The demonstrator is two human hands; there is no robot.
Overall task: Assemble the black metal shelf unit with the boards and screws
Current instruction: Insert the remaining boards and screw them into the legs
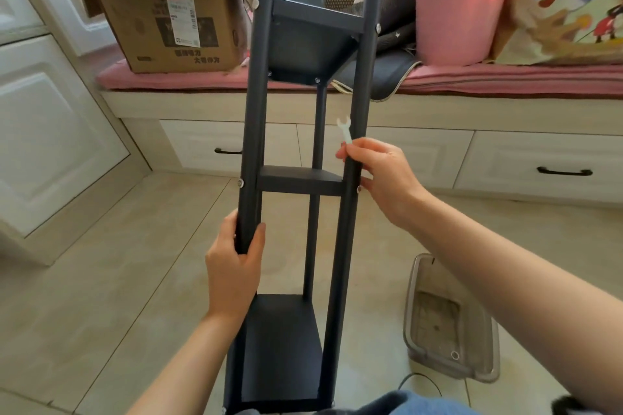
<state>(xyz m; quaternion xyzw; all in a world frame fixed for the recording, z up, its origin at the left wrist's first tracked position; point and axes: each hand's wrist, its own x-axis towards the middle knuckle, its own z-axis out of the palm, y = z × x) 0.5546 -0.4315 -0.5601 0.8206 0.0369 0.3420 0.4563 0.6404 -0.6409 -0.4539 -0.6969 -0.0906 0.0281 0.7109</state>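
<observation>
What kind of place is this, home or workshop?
Most likely a home, probably a bedroom or living room. A pink cushioned window seat runs over white drawers, with a cardboard box and pink bucket piled on it, and the shelf unit is being assembled on a tiled floor.

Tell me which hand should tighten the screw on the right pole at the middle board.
Right. The right hand already pinches the small white wrench beside that screw, while the left hand grips the left pole, steadying the shelf.

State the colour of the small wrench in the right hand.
White; the wrench shows clearly in the head view.
</observation>
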